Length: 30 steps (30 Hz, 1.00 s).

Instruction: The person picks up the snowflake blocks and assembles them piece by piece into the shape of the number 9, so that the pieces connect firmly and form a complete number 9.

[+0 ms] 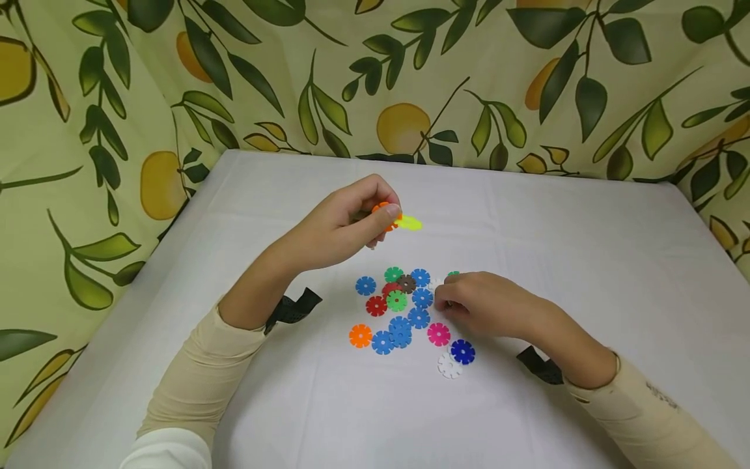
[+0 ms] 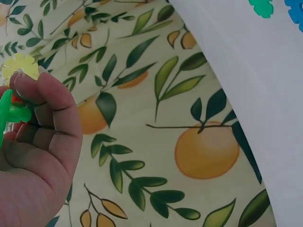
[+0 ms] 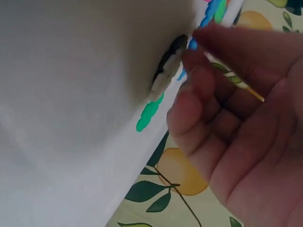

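Observation:
My left hand [image 1: 336, 228], raised above the table, pinches a small joined piece of notched plastic discs. An orange disc [image 1: 382, 207] and a yellow disc [image 1: 412, 223] of it show in the head view; a green disc [image 2: 18, 113] shows in the left wrist view. Low over the right side of the scattered discs is my right hand [image 1: 492, 303], its fingers loosely bent. Nothing is visible between them. Beside its fingertips lie a white disc [image 3: 165, 79] and a green disc [image 3: 149, 113], with a blue disc [image 1: 422, 298] nearby. The right fingertips' contact is unclear.
Several loose discs lie in a cluster, including red [image 1: 376, 306], brown [image 1: 406, 284], orange [image 1: 360, 336] and pink [image 1: 439, 334] ones. A dark blue disc [image 1: 463, 352] overlaps a white one. A leaf-and-fruit patterned cloth [image 1: 404, 124] hangs behind the white table [image 1: 586, 260].

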Motion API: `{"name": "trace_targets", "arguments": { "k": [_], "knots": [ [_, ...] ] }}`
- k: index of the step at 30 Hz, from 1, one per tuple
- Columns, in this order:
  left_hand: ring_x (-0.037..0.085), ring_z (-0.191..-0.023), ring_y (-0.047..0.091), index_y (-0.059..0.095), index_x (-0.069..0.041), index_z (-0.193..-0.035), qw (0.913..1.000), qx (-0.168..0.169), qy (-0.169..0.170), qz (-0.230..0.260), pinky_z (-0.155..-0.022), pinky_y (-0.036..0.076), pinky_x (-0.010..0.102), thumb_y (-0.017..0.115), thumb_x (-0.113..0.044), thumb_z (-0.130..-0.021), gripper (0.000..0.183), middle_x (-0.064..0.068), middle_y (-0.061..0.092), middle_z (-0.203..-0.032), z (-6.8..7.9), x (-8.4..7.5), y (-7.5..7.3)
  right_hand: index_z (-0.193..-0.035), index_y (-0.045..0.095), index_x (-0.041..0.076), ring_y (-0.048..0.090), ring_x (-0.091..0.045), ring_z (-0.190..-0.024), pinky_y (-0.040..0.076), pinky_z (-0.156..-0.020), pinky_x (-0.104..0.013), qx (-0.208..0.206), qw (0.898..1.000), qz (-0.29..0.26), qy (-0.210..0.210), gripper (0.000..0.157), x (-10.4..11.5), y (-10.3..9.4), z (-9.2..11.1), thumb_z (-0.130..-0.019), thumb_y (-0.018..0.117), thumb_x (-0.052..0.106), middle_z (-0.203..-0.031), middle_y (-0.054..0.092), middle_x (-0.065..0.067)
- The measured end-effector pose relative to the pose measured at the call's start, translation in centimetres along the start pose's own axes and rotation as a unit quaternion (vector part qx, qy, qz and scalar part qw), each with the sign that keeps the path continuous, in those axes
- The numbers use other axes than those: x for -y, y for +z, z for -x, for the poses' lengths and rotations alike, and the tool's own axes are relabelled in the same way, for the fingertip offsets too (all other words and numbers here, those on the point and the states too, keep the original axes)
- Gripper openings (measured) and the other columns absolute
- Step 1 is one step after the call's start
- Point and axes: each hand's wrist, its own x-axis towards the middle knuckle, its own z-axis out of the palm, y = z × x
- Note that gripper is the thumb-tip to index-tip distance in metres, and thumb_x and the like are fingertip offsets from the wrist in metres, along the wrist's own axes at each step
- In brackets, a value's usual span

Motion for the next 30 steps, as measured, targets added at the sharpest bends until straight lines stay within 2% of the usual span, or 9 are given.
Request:
{"name": "trace_targets", "arguments": {
  "k": [2, 5, 10, 14, 17, 19, 23, 26, 30],
  "knots": [
    [0.023, -0.071, 0.055, 0.055, -0.005, -0.106, 1.0000, 0.001, 0.001, 0.002, -0.061, 0.048, 0.034, 0.053, -0.009, -0.104, 0.005, 0.009, 0.054, -0.080, 0.0, -0.1, 0.0, -0.095, 0.071, 0.018, 0.058, -0.009, -0.078, 0.053, -0.068, -0.026, 0.025, 0.999, -0.020, 0.020, 0.017, 0.4, 0.0, 0.0, -0.084, 0.083, 0.022, -0.081, 0.060, 0.011],
    [0.024, -0.071, 0.055, 0.055, -0.004, -0.106, 1.0000, 0.002, 0.004, 0.004, -0.062, 0.048, 0.034, 0.053, -0.009, -0.104, 0.006, 0.009, 0.054, -0.080, 0.1, -0.1, 0.0, -0.096, 0.066, 0.019, 0.052, -0.009, -0.075, 0.049, -0.063, -0.025, 0.063, 0.996, -0.031, 0.054, 0.032, 1.4, 0.0, 0.0, -0.079, 0.087, 0.036, -0.078, 0.053, 0.010],
    [0.024, -0.074, 0.057, 0.056, -0.004, -0.112, 0.9999, 0.010, 0.005, 0.006, -0.063, 0.049, 0.035, 0.055, -0.009, -0.103, 0.011, 0.009, 0.057, -0.083, 0.0, -0.1, 0.0, -0.096, 0.062, 0.019, 0.052, -0.010, -0.079, 0.049, -0.063, -0.024, 0.083, 0.993, -0.018, 0.082, 0.038, 2.8, 0.4, -0.2, -0.074, 0.091, 0.032, -0.079, 0.051, 0.010],
    [0.021, -0.075, 0.057, 0.056, -0.004, -0.122, 0.9994, 0.031, 0.016, -0.006, -0.064, 0.049, 0.034, 0.062, -0.008, -0.100, 0.024, 0.006, 0.060, -0.085, 0.0, 0.0, 0.0, -0.092, 0.060, 0.022, 0.053, -0.009, -0.076, 0.049, -0.062, -0.024, 0.098, 0.992, -0.034, 0.074, 0.032, 3.1, 0.5, -0.2, -0.078, 0.088, 0.028, -0.075, 0.052, 0.011],
    [0.017, -0.075, 0.058, 0.056, -0.005, -0.127, 0.9983, 0.045, 0.030, -0.021, -0.068, 0.051, 0.034, 0.067, -0.009, -0.097, 0.033, 0.002, 0.060, -0.086, 0.1, 0.1, 0.1, -0.090, 0.061, 0.023, 0.053, -0.006, -0.068, 0.048, -0.060, -0.024, 0.096, 0.994, -0.050, 0.035, 0.023, 2.9, 0.2, -0.1, -0.084, 0.083, 0.026, -0.070, 0.052, 0.013],
    [0.015, -0.080, 0.060, 0.057, -0.007, -0.127, 0.9974, 0.051, 0.040, -0.032, -0.073, 0.052, 0.034, 0.069, -0.010, -0.096, 0.034, 0.000, 0.062, -0.089, 0.2, 0.0, 0.2, -0.090, 0.063, 0.023, 0.052, -0.004, -0.064, 0.048, -0.059, -0.023, 0.080, 0.995, -0.061, -0.003, 0.017, 2.8, -0.3, 0.0, -0.088, 0.080, 0.024, -0.069, 0.052, 0.015],
    [0.014, -0.085, 0.059, 0.061, -0.009, -0.127, 0.9961, 0.052, 0.053, -0.048, -0.074, 0.052, 0.034, 0.070, -0.011, -0.094, 0.034, -0.003, 0.062, -0.094, 0.2, -0.2, 0.2, -0.093, 0.069, 0.019, 0.055, -0.004, -0.071, 0.052, -0.066, -0.023, 0.003, 0.995, -0.081, -0.063, 0.010, 2.8, -1.9, 0.3, -0.092, 0.074, 0.011, -0.079, 0.059, 0.014],
    [0.017, -0.085, 0.057, 0.062, -0.009, -0.128, 0.9964, 0.050, 0.052, -0.046, -0.070, 0.051, 0.034, 0.069, -0.011, -0.095, 0.034, -0.002, 0.061, -0.096, 0.3, -0.3, 0.2, -0.100, 0.068, 0.015, 0.058, -0.006, -0.074, 0.054, -0.067, -0.025, -0.072, 0.990, -0.096, -0.077, 0.013, 3.1, -3.6, 0.8, -0.093, 0.071, 0.004, -0.085, 0.062, 0.012],
    [0.019, -0.083, 0.059, 0.061, -0.007, -0.130, 0.9975, 0.051, 0.042, -0.026, -0.071, 0.053, 0.035, 0.063, -0.011, -0.099, 0.031, 0.000, 0.063, -0.099, 0.3, -0.5, 0.1, -0.104, 0.065, 0.014, 0.061, -0.004, -0.071, 0.055, -0.064, -0.026, -0.167, 0.977, -0.099, -0.088, 0.019, 3.9, -5.7, 1.4, -0.093, 0.069, 0.000, -0.086, 0.064, 0.014]
  ]
}}
